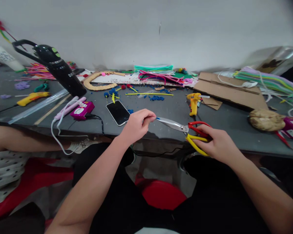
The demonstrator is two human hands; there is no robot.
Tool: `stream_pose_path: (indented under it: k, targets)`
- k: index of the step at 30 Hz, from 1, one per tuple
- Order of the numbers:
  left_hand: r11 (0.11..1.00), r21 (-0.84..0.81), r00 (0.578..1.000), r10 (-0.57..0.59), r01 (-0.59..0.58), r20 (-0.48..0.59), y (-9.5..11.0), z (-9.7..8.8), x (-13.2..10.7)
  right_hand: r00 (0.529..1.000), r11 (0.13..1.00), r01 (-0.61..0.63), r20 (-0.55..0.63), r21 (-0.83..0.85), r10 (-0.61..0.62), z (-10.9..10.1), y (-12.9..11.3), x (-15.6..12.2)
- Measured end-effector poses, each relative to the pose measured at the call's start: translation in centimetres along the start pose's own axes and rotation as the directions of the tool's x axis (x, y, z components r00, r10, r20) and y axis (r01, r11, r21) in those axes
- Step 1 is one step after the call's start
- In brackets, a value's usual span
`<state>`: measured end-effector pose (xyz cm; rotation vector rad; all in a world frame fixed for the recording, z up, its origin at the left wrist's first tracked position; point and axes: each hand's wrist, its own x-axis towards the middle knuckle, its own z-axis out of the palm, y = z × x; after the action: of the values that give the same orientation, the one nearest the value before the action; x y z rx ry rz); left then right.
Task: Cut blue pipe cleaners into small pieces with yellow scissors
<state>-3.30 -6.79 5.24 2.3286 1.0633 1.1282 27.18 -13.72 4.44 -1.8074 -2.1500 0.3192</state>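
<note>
My right hand [216,143] grips a pair of scissors [172,124] by its red and yellow handles. The blades look closed or nearly so and point left. At their tips, my left hand [139,125] pinches a small blue piece [158,118], mostly hidden by the fingers; it may be pipe cleaner. Behind that hand lies a phone [118,112], dark screen up. Blue clippings [157,97] are scattered on the grey table beyond, along with a yellow pipe cleaner [148,94] and small blue and yellow flower-like pieces [113,95].
A yellow glue gun [194,103] stands near my right hand, cardboard [230,89] behind it. Left are a black bottle [63,73], a purple power adapter [83,110] and another glue gun [33,98]. Bundled pipe cleaners [153,68] line the wall. Another person's leg [26,138] shows at left.
</note>
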Motion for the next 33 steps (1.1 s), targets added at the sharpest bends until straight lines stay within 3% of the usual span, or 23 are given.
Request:
stream_pose_path:
  k: [17, 33]
  targets:
    - [1.000, -0.004, 1.000, 0.004, -0.004, 0.006, -0.04, -0.02, 0.05, 1.000, 1.000, 0.007, 0.005, -0.010, -0.007, 0.04, 0.06, -0.03]
    - [0.997, -0.031, 0.997, -0.072, 0.073, 0.018, 0.06, 0.00, -0.06, 0.999, 0.999, 0.023, 0.032, -0.030, -0.022, 0.02, -0.01, -0.30]
